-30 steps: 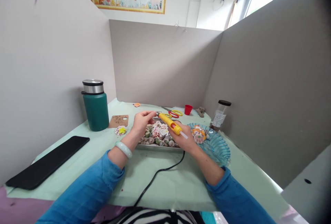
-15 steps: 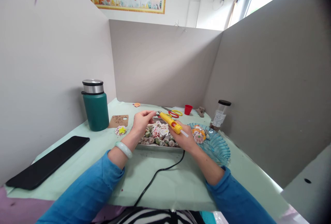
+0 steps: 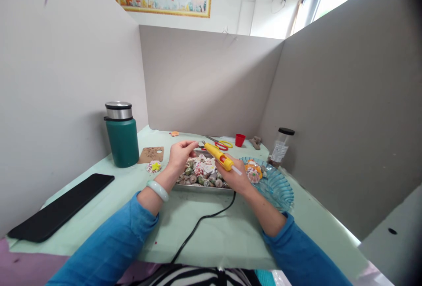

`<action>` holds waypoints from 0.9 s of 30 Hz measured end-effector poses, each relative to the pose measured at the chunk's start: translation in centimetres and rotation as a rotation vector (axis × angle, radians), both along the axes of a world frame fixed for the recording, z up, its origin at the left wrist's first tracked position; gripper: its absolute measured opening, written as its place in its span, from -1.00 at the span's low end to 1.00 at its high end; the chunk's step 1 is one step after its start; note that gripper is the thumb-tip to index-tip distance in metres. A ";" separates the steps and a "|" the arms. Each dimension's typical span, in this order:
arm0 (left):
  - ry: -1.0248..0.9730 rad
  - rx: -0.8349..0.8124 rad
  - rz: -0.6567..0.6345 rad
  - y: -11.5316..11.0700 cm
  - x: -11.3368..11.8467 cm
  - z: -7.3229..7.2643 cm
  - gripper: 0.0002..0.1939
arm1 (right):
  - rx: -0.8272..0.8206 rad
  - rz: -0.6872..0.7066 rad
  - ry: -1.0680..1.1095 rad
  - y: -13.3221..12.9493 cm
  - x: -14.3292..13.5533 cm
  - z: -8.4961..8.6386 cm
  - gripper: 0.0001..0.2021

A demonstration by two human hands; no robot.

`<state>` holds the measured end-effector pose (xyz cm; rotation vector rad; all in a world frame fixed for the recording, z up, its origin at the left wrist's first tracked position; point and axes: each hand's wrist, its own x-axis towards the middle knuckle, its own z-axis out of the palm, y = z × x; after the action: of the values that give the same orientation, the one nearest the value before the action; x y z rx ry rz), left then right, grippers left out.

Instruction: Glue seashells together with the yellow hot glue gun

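Note:
My right hand (image 3: 234, 175) is closed around a yellow hot glue gun (image 3: 218, 155), with a pale glue stick jutting from its rear. Its tip points away and left, close to the fingertips of my left hand (image 3: 180, 156). Those left fingers are pinched together over the tray's left side; whatever they hold is too small to name. Beneath both hands lies a metal tray (image 3: 201, 188) of snail-like shells (image 3: 206, 182) and pale, patterned shell pieces (image 3: 199, 168). The glue gun's black cord (image 3: 201, 218) runs toward me across the table.
Left are a green bottle (image 3: 121, 141), a black flat pad (image 3: 62, 207), a brown card (image 3: 150, 154) and a shell flower (image 3: 154, 166). Right, a blue plate (image 3: 280, 189) holds shell pieces, beside a lidded jar (image 3: 281, 147). Behind are scissors (image 3: 222, 145) and a red cup (image 3: 240, 140).
The glue gun has shifted very slightly to the right in my right hand. My left hand keeps its pinch in almost the same place.

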<state>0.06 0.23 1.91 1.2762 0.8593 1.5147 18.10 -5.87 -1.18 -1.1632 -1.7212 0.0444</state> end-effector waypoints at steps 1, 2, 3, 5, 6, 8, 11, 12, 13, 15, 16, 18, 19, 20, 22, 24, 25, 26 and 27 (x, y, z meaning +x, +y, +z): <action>-0.001 -0.002 0.000 0.0 0.0 0.0 -0.66 | 0.001 -0.004 0.005 0.0 0.0 0.1 -0.85; 0.001 -0.003 0.001 0.0 0.0 0.0 -0.66 | 0.000 -0.004 0.008 -0.1 -0.1 0.1 -0.85; 0.003 -0.003 0.002 0.0 0.0 -0.1 -0.66 | -0.001 -0.003 0.008 -0.1 -0.1 0.1 -0.86; 0.009 0.000 -0.004 0.1 0.0 -0.2 -0.66 | -0.005 -0.006 0.008 -0.1 -0.1 0.2 -0.86; 0.012 0.001 -0.011 0.1 0.0 -0.2 -0.67 | -0.006 -0.007 0.006 -0.1 -0.1 0.2 -0.86; 0.016 0.006 -0.027 0.1 0.1 -0.3 -0.67 | -0.003 -0.007 0.002 -0.1 0.0 0.1 -0.85; 0.019 0.014 -0.046 0.2 0.1 -0.4 -0.68 | 0.001 0.013 -0.014 -0.1 0.0 0.1 -0.85; 0.019 0.016 -0.048 0.2 0.1 -0.4 -0.68 | 0.000 0.022 -0.020 -0.1 0.0 0.0 -0.85; 0.018 0.019 -0.047 0.2 0.1 -0.4 -0.68 | 0.001 0.028 -0.023 0.0 0.1 0.0 -0.85; 0.019 0.022 -0.034 0.2 0.1 -0.3 -0.69 | 0.005 0.022 -0.021 0.0 0.1 -0.1 -0.85; 0.022 0.022 -0.027 0.2 0.1 -0.3 -0.69 | 0.009 0.014 -0.017 0.0 0.1 -0.1 -0.84; 0.028 0.023 -0.021 0.2 0.1 -0.3 -0.69 | 0.016 0.004 -0.014 0.1 0.1 -0.1 -0.84; 0.030 0.024 -0.022 0.2 0.1 -0.3 -0.69 | 0.017 0.006 -0.018 0.1 0.1 -0.2 -0.84; 0.032 0.027 -0.024 0.2 0.1 -0.3 -0.69 | 0.015 0.012 -0.025 0.1 0.2 -0.2 -0.85; 0.033 0.033 -0.025 0.2 0.1 -0.3 -0.70 | 0.013 0.025 -0.039 0.1 0.2 -0.2 -0.86; 0.034 0.033 -0.021 0.2 0.1 -0.3 -0.70 | 0.012 0.022 -0.043 0.1 0.1 -0.2 -0.86; 0.033 0.032 -0.019 0.2 0.1 -0.3 -0.70 | 0.012 0.016 -0.042 0.1 0.1 -0.2 -0.86; 0.031 0.030 -0.018 0.3 0.1 -0.3 -0.70 | 0.011 0.008 -0.038 0.1 0.1 -0.2 -0.85; 0.029 0.028 -0.019 0.3 0.1 -0.3 -0.70 | 0.009 0.002 -0.036 0.0 0.1 -0.2 -0.85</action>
<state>0.14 0.52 1.57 1.3268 0.8451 1.5014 18.20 -5.84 -1.35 -1.1619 -1.7523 0.0170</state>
